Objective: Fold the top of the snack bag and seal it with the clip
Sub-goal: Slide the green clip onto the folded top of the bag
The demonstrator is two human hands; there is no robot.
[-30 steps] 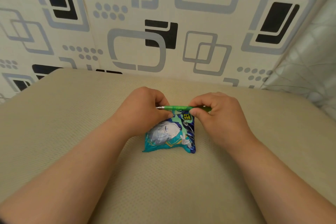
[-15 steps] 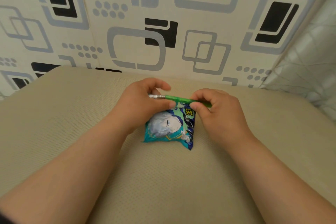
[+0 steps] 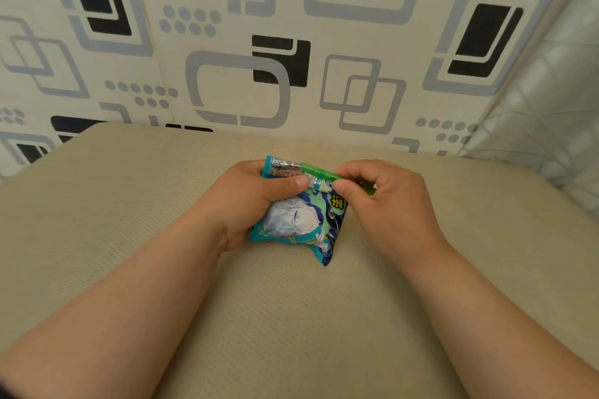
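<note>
A small teal snack bag [image 3: 301, 227] with a cartoon figure printed on it rests on the beige cushion [image 3: 291, 317]. Its top is folded over, and the silver printed fold sticks out to the left. My left hand [image 3: 256, 201] grips the bag's left side, thumb pressing on the fold. A green stick-shaped clip [image 3: 324, 175] sits along the right part of the fold. My right hand [image 3: 385, 201] pinches the clip's right end; that end is mostly hidden by my fingers.
The cushion runs back to a wall panel [image 3: 291, 42] patterned with grey and black squares. A pale quilted fabric surface [image 3: 551, 113] rises at the right.
The clip has slid to the right along the fold, so more of the silver folded top shows on the left. Both hands and the bag sit slightly higher.
</note>
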